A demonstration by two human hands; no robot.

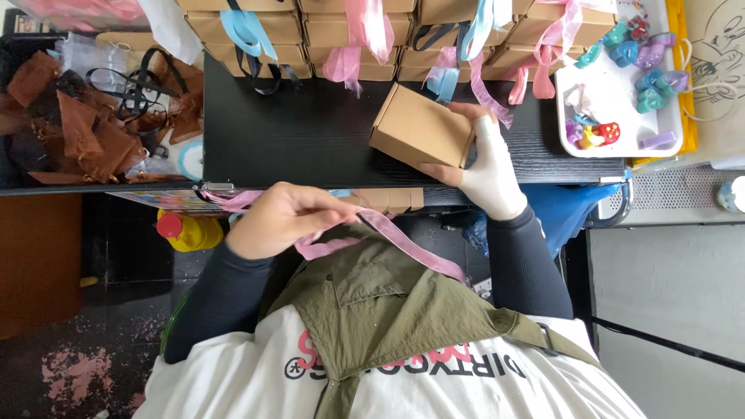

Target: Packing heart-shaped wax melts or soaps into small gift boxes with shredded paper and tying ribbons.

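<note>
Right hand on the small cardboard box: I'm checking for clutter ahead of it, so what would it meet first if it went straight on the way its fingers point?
The right hand already grips the small cardboard box. Beyond it, its fingers point toward the stacked ribboned boxes, probably meeting a dangling pink ribbon first; depth is unclear.

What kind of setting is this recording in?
Probably a small gift-packing workstation. Stacked brown cardboard boxes tied with ribbons line the back of a black table, a white tray holds small colourful trinkets, and the hands work a small box and a pink ribbon.
</note>
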